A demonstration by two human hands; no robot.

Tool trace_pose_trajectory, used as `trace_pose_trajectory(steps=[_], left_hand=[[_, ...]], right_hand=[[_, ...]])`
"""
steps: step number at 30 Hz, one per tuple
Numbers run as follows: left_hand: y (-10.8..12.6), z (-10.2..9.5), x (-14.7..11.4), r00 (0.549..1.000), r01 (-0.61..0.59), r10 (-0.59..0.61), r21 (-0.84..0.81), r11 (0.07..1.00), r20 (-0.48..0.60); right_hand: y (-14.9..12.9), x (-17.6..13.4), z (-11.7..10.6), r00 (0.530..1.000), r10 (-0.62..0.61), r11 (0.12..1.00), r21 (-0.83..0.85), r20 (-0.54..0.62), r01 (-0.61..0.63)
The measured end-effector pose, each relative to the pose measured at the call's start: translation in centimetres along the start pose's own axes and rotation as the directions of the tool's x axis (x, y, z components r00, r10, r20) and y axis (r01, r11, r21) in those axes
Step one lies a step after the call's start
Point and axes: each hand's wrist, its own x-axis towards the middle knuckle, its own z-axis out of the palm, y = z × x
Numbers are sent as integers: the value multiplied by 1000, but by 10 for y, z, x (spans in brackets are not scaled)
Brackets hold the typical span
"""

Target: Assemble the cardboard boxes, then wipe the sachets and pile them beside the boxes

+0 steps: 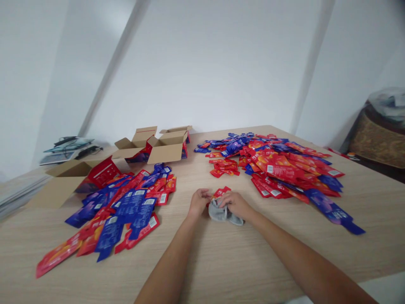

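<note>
Between my hands lies a folded grey cloth (218,213), soft-looking and with a lighter edge, partly over a small red packet (224,190). My right hand (236,203) has its fingers pinched on the cloth from above. On the other side my left hand (200,202) rests at the packet's left edge, its fingers curled inward; what is between them, if anything, is hidden. Red packets (225,167) lie just beyond my hands in a small group.
A large heap of red and blue packets (281,164) covers the table's right side. Another packet pile (126,207) lies left, in front of several open cardboard boxes (167,152). A stack of flat items (68,150) sits far left. The wooden table (218,261) ends at the wall.
</note>
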Motion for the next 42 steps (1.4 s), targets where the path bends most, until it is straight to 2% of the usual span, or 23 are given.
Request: trace_pose_trajectory(steps=[2,4,6,7,8,10,11,12,13,15,17,19,23,27,29,31,33,34,36,38,39,41,42], left_hand=[[1,-3,0,1000,-14,14,30,999,2],[2,-3,0,999,-54,53,161,986,8],[3,0,-3,995,-103,96,306,946,37],[3,3,-5,990,-143,128,385,912,65],[3,6,-8,982,-191,165,464,865,98],[3,13,-14,962,-273,223,612,742,159],[4,16,-18,954,-298,238,673,677,183],[4,19,-20,951,-307,240,708,636,196],[5,20,-22,953,-302,229,710,637,200],[5,20,-24,949,-313,209,628,713,235],[5,16,-23,925,-358,236,469,808,299],[5,10,-22,896,-388,277,308,869,348],[5,2,-19,892,-341,271,147,928,360],[4,6,-19,905,-237,198,58,970,376],[4,8,-17,917,-180,147,56,982,371],[5,4,-13,927,-119,89,63,991,365],[8,-7,-7,951,-72,57,38,997,305],[11,-15,-3,972,-62,60,1,998,229],[16,-36,4,993,-115,112,-156,981,-25],[18,-56,11,947,-237,135,-350,906,-291],[17,-62,14,922,-274,111,-422,864,-371],[11,-67,20,914,-252,41,-489,835,-403],[7,-64,24,922,-211,17,-465,860,-386]], right_hand=[[-3,0,1,998,-3,985,175,61,-8],[-4,1,1,995,47,954,293,84,-70],[0,2,-2,984,177,910,383,-7,-161],[3,2,-6,962,255,884,425,-96,-192],[8,1,-10,921,329,864,461,-206,-205],[16,1,-19,795,419,853,490,-440,-178],[20,0,-23,739,423,865,475,-525,-158],[23,0,-26,710,405,885,443,-575,-146],[24,1,-27,717,370,907,397,-591,-141],[24,3,-24,804,270,951,275,-530,-138],[21,6,-18,881,181,980,152,-437,-126],[19,8,-13,909,144,989,99,-392,-113],[21,8,-18,896,264,950,257,-356,-178],[26,9,-27,880,361,890,397,-309,-226],[29,12,-28,868,370,887,406,-332,-223],[34,13,-30,827,381,897,381,-413,-223],[43,12,-35,744,415,896,376,-523,-236],[48,11,-38,698,436,890,385,-568,-242],[58,7,-43,640,470,875,418,-607,-245],[64,4,-45,636,471,874,423,-612,-240],[65,3,-45,646,460,880,410,-609,-239],[65,4,-41,668,433,896,369,-605,-246],[63,6,-39,675,423,902,350,-605,-251]])
